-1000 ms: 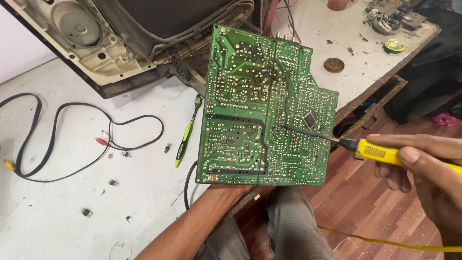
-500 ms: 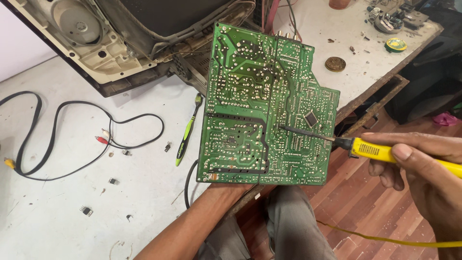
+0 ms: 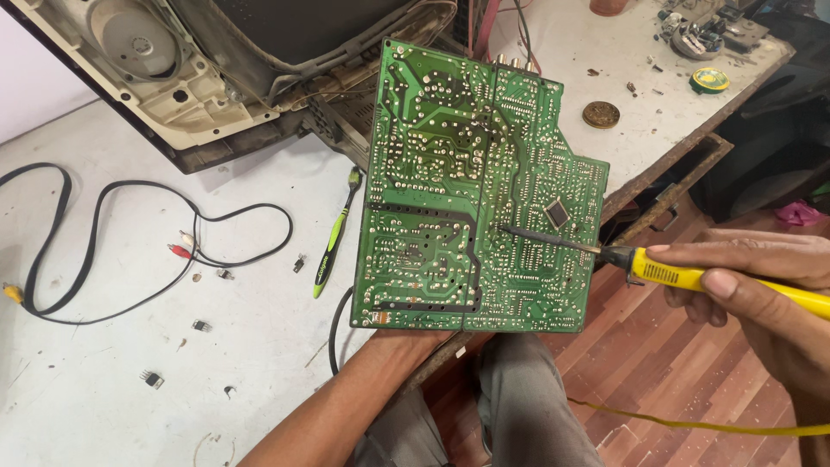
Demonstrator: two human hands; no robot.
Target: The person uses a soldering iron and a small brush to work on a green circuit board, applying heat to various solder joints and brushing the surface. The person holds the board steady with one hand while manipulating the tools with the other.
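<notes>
At centre frame a green circuit board [image 3: 480, 190] stands tilted up, solder side to the camera, propped from below by the left hand [image 3: 406, 339], which is mostly hidden behind its bottom edge, so how the fingers close on it cannot be told. From four o'clock the right hand [image 3: 761, 294] is closed around a yellow soldering iron [image 3: 692, 278], its dark tip touching the board just right of centre, below a small black chip [image 3: 558, 212]. Judging by this, a joint is being heated; the next move calls for a steady tip. At nine o'clock on the white table [image 3: 104, 380] lie a black cable [image 3: 130, 251] and a green toothbrush [image 3: 333, 238]
</notes>
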